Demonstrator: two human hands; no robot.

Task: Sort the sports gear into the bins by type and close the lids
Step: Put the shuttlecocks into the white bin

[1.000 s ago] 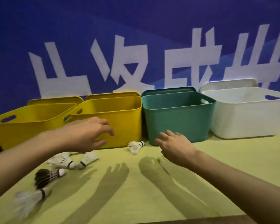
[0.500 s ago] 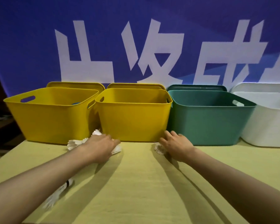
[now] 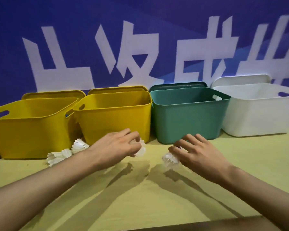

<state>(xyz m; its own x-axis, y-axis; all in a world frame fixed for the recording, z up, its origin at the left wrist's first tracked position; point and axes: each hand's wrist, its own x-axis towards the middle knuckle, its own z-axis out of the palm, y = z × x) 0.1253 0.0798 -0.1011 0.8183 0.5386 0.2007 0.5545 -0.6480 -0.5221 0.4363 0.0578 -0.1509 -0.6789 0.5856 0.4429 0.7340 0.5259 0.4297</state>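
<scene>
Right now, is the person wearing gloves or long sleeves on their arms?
No. Both forearms are bare as far up as the picture shows, with no sleeve edge in sight. The left hand and the right hand have no gloves. No watch, bracelet or ring shows on the wrists and fingers I can see. There are no markings, straps or cables on either arm.

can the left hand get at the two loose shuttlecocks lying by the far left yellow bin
Probably not yet: the left hand already grips a white shuttlecock. The two loose shuttlecocks lie uncovered on the table beside its forearm, so the path looks free once it lets go.
</scene>
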